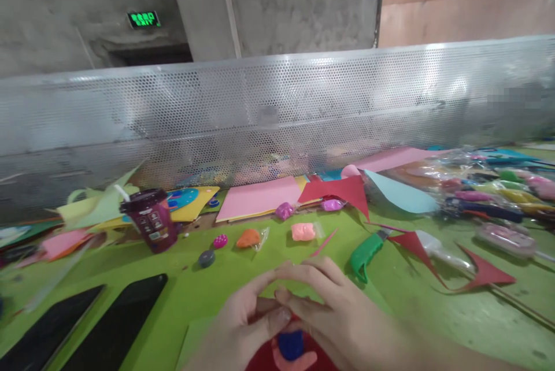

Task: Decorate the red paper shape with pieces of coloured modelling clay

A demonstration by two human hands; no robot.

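My left hand [247, 322] and my right hand [342, 310] meet at the bottom middle, fingers curled and overlapping above a dark red rounded piece [261, 359]. On that piece lie a blue lump [291, 346] and a curved salmon-pink strip [301, 363], both looking like modelling clay. A bit of red shows between the fingertips, but what they pinch is hidden. Just beyond the hands are a pack of pink clay [303, 232], an orange clay lump [248, 238] in clear wrap, and a green utility knife [366, 255] to the right.
Two black phones [119, 325] lie at the left, before a lidded purple cup [151, 223] with a straw. Pink paper sheets [260, 195], red paper scraps [414, 249] and bagged clay [511, 192] spread across the green table [195, 290]. A perforated metal panel [243, 111] stands behind.
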